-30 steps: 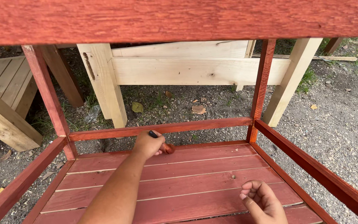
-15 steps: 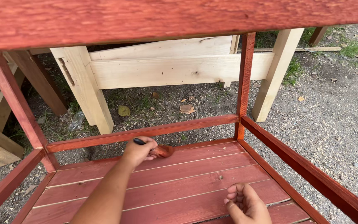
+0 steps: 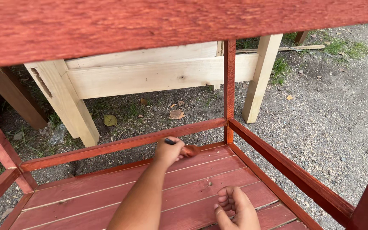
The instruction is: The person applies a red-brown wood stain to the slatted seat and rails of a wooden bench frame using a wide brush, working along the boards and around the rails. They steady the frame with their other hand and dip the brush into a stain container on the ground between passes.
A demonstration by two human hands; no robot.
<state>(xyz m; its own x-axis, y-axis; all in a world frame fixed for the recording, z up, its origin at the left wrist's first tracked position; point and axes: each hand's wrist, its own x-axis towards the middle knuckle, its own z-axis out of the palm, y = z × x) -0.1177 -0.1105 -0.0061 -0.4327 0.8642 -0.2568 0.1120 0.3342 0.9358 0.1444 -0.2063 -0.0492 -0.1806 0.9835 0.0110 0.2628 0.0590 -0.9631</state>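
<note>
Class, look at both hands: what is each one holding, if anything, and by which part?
The left hand holds a paintbrush by its dark handle, bristles on the red shelf. The right hand holds nothing visible, its fingers curled.

A red-stained slatted wooden lower shelf (image 3: 107,200) carries a paintbrush (image 3: 188,150) touching its far slat; gravel ground (image 3: 341,106) lies beneath.

Outdoors in flat daylight, I see gravel ground (image 3: 341,127) with small stones, dry leaves (image 3: 176,113) and thin grass (image 3: 282,68) in patches. An unpainted pale wooden frame (image 3: 150,76) stands behind on square legs, with another bare timber piece (image 3: 18,102) at my left and a loose plank (image 3: 286,48) lying farther back.
</note>
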